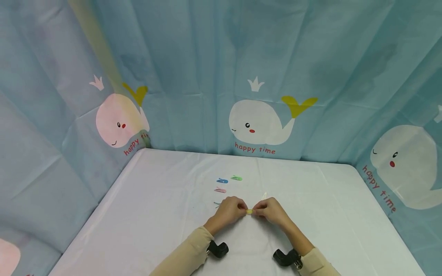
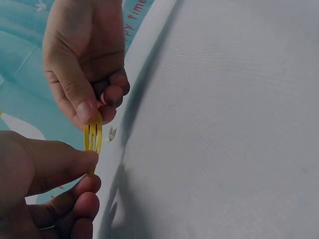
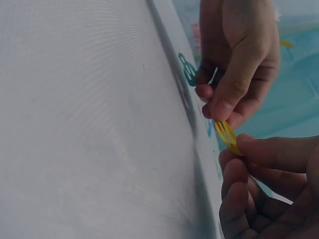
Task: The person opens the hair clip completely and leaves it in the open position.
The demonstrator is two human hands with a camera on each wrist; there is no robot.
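Note:
A yellow snap hair clip [image 2: 92,134] is held between both hands, just over the white table. My left hand [image 1: 230,211] pinches one end between thumb and fingers. At the other end, the thumb and fingers of my right hand [image 1: 272,211] pinch it too. The clip's slotted middle shows between the fingertips in both wrist views. Beside the left hand lies a teal hair clip [image 3: 187,69], partly covered in the head view. A white hair clip [image 1: 264,196] lies just behind the right hand.
Farther back on the white table [image 1: 165,191] lie a blue hair clip [image 1: 222,180], a green hair clip [image 1: 236,178] and a pink hair clip [image 1: 220,189]. A blue curtain [image 1: 193,76] with printed whales surrounds the table's back and sides. Black devices [image 1: 218,250] sit at both wrists.

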